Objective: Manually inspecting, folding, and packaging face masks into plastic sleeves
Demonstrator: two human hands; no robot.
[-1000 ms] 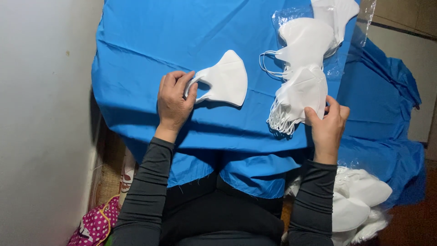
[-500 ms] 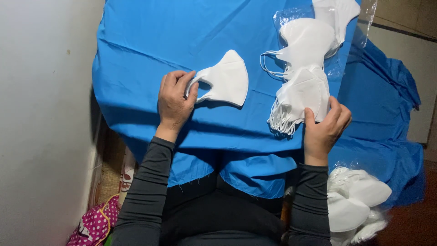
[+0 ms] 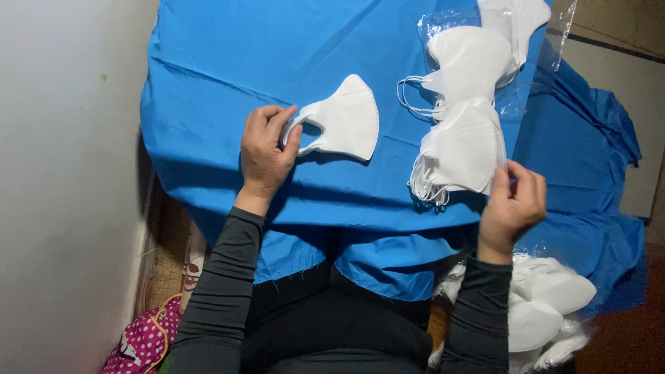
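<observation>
Left hand [image 3: 265, 149] pinches the ear loop of a single white mask [image 3: 346, 119] on blue cloth [image 3: 208, 83]. Right of that mask, right hand [image 3: 514, 202] grips the mask stack [image 3: 460, 149].

Left hand [image 3: 265, 149] flat, fingers curled; right hand [image 3: 514, 204] raised — pinching.

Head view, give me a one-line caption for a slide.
Left hand pins a single white mask on blue cloth while right hand touches a mask stack.
</observation>
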